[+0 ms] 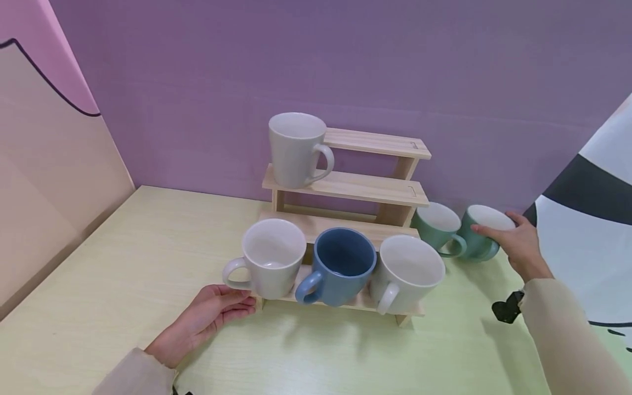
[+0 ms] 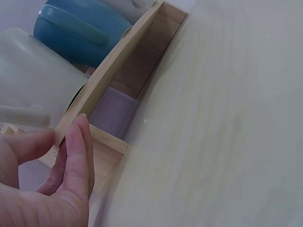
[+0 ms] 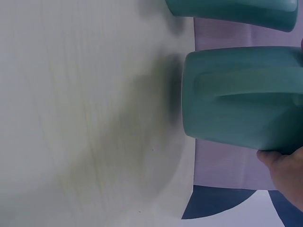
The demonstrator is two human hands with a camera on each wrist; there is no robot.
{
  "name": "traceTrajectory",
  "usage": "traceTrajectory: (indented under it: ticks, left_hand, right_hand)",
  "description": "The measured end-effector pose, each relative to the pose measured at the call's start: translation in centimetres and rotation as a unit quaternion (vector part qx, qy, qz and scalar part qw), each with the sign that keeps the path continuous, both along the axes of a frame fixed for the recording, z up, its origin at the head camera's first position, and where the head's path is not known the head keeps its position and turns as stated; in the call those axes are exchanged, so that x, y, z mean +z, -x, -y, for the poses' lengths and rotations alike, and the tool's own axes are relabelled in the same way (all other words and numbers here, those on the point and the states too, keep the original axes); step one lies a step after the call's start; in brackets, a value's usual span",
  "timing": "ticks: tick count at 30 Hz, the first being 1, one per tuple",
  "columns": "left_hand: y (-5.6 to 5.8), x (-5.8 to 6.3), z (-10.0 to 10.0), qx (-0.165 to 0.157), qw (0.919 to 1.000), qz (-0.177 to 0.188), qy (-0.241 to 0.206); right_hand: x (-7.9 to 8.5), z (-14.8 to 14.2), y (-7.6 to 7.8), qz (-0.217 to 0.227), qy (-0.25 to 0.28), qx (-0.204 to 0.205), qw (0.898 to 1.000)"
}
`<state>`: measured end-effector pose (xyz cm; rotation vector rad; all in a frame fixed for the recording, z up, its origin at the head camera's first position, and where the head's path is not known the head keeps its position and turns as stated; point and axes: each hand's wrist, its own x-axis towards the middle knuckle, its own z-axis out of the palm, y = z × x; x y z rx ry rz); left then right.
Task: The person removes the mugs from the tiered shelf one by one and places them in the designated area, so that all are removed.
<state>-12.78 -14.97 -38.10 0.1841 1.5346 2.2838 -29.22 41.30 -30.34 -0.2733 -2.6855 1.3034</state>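
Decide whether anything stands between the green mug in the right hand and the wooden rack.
Yes: the other green mug stands between the held mug and the wooden rack, near its right end.

You faced a flat purple wall (image 1: 197, 82) with faint horizontal creases. On your left stood a side panel (image 1: 49, 181), pink at the top and beige below, the two colours parted by a curving black line (image 1: 91, 114). The right-hand panel (image 1: 582, 252) was white, crossed by a broad dark band (image 1: 602, 192). Before you spread a pale, wood-grained tabletop (image 1: 123, 263), where the light cast soft-edged shadows.
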Motion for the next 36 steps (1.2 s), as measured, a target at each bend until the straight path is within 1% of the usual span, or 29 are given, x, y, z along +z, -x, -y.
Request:
traceTrajectory:
  ticks: [7, 11, 16, 21, 27, 33, 36]
  left_hand:
    - [0.1, -0.2, 0.0, -0.004, 1.0000, 0.004, -0.005]
    - [0.1, -0.2, 0.0, -0.002, 1.0000, 0.004, -0.002]
    - [0.1, -0.2, 0.0, 0.001, 1.0000, 0.003, 0.001]
    - [0.2, -0.2, -0.1, -0.003, 1.0000, 0.003, -0.003]
    - [0.4, -0.3, -0.1, -0.007, 0.9999, 0.000, -0.010]
    - [0.4, -0.2, 0.0, -0.009, 0.9999, 0.002, -0.008]
    - [0.4, -0.1, 0.0, -0.007, 1.0000, 0.003, -0.006]
  right_hand:
    - [-0.6, 0.0, 0.2, -0.002, -0.001, -0.009, 1.000]
    - [-0.9, 0.0, 0.3, -0.005, 0.009, -0.010, 1.000]
    - [-1.1, 0.0, 0.2, -0.004, 0.008, -0.008, 1.000]
    - [-1.3, -0.2, 0.2, -0.005, 0.007, -0.011, 1.000]
    - [-1.6, -0.3, 0.1, -0.013, 0.008, -0.001, 1.000]
    - [-1.6, -0.5, -0.1, -0.010, 0.005, 0.025, 1.000]
    - [-1.6, -0.6, 0.0, -0.008, 0.004, 0.032, 0.999]
